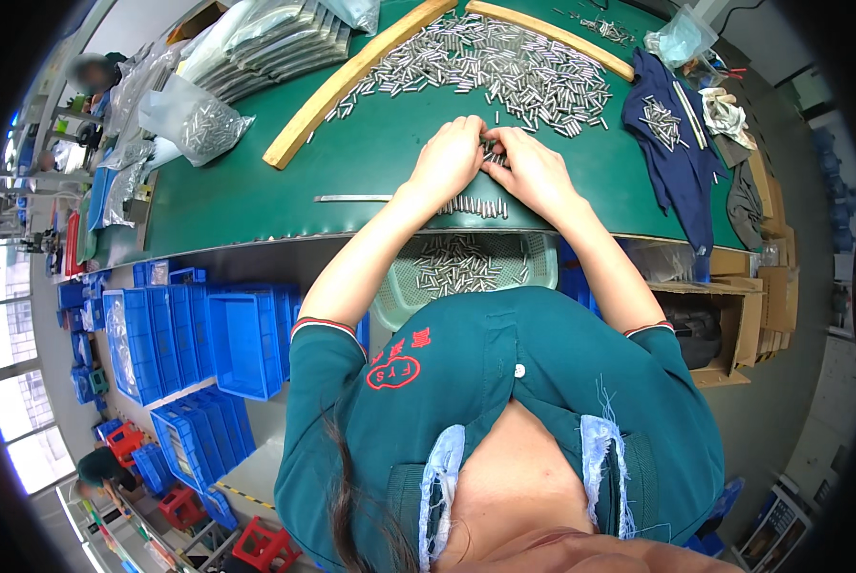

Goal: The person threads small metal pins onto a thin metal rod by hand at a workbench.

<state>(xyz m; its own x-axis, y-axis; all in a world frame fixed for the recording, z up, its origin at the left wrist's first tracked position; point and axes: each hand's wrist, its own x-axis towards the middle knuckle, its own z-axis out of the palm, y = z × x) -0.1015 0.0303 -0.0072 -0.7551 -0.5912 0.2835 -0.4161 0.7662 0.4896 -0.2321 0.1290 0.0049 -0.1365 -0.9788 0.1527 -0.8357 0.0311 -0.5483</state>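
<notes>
My left hand [450, 158] and my right hand [533, 167] meet over the green table [256, 191], fingers closed together on a small bunch of short metal pins [492, 151]. A neat row of pins [475, 205] lies just below my hands. A large loose heap of the same pins [504, 67] spreads beyond my hands, bounded by two wooden strips [351, 81]. A pale green mesh basket [399, 296] holding several pins sits under the table edge, by my lap.
A thin metal ruler [351, 199] lies left of my hands. Bags of pins [199, 119] and stacked plastic bags sit far left. A dark blue cloth [676, 143] with pins lies at right. Blue crates [237, 339] stand on the floor left; cardboard boxes [733, 315] at right.
</notes>
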